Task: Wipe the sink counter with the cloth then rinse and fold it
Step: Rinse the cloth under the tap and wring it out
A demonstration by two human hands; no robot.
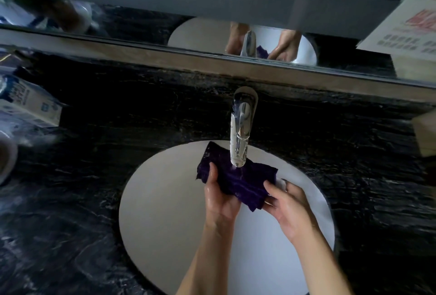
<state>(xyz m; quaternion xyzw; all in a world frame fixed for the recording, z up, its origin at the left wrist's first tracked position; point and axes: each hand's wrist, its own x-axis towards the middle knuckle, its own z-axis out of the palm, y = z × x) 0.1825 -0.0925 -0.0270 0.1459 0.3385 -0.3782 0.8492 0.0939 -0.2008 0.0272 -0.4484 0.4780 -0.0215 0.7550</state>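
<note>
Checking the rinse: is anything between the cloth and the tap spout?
Nothing visible. The cloth sits directly under the spout, held over the sink by the left hand and right hand, with no object between cloth and spout.

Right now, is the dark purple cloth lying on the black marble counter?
No, both hands, left and right, hold the dark purple cloth over the white oval sink.

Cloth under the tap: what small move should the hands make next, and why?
Probably rub or squeeze the cloth under the tap. The left hand and right hand both hold it, bunched and unfolded, over the sink, right below the spout, and the hands look wet. Rinsing seems underway, so folding should wait.
</note>
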